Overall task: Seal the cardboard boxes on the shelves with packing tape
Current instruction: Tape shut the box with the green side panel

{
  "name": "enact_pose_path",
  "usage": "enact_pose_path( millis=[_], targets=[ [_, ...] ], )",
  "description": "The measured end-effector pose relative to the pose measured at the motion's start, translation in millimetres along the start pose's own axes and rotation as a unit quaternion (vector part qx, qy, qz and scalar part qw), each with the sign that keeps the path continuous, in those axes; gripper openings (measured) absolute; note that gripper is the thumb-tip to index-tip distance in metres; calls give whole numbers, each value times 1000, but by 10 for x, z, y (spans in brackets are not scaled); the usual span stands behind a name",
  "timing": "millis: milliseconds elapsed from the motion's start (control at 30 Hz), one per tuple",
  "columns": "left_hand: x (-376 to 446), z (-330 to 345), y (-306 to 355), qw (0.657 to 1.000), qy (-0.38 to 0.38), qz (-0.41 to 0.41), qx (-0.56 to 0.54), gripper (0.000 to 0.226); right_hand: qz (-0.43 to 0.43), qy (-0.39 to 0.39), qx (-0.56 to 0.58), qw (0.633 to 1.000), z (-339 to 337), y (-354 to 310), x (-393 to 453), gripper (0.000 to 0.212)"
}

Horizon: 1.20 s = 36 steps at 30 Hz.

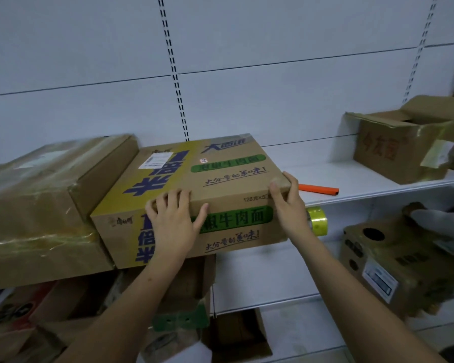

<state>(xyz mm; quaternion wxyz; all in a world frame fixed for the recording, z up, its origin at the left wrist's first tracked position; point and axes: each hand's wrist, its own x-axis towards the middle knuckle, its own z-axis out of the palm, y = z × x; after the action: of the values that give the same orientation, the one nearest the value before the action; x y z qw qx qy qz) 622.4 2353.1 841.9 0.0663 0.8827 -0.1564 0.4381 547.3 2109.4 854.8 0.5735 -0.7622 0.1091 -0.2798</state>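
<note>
While both bare arms are reaching up from below, a printed cardboard box (pixel 194 189) is sitting on a white shelf (pixel 351 176), its front end sticking out past the shelf's edge. The left hand (pixel 174 218) is lying on the box's front top edge, its fingers spread over the top and its thumb stretching along the front face, a flat, wide grip. The right hand (pixel 288 200) is wrapping the box's near right corner, fingers curling over the top and the palm lying against the side, a grip holding the box. The box is carrying blue, yellow and green print and a white label near its back. Touching its left side, a plain brown box (pixel 45 205) wrapped in shiny tape is sitting. An orange tool (pixel 319 189) is lying on the shelf just right of the right hand. A roll of yellowish packing tape (pixel 317 220) is showing just behind the right wrist. Farther right, an opened box (pixel 401 148) is standing with its flaps raised.
</note>
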Motion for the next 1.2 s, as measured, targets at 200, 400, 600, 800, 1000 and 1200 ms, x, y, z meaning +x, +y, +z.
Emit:
enact_pose_path(
  millis=[200, 400, 600, 800, 1000, 1200],
  targets=[
    [138, 57, 603, 998, 12, 49, -36, 51, 5, -97, 18, 995, -231, 101, 57, 53],
    [149, 37, 890, 988, 39, 65, -136, 41, 74, 4, 54, 996, -432, 618, 56, 55],
    [-186, -145, 1516, 851, 30, 290, -437, 17, 105, 133, -64, 983, -824, 1053, -57, 18],
    [-630, 567, 2269, 698, -373, -88, -605, 12, 114, 110, -144, 977, -1298, 1230, 59, 33],
    [-408, 1215, 3117, 625, -458, -344, -530, 81, 58, 32, -279, 958, -1560, 1438, 636, 44],
    [-97, 1761, 3625, 605, -313, -480, -552, 90, 23, -40, -384, 922, -1674, 1944, 1210, 58]
  ],
)
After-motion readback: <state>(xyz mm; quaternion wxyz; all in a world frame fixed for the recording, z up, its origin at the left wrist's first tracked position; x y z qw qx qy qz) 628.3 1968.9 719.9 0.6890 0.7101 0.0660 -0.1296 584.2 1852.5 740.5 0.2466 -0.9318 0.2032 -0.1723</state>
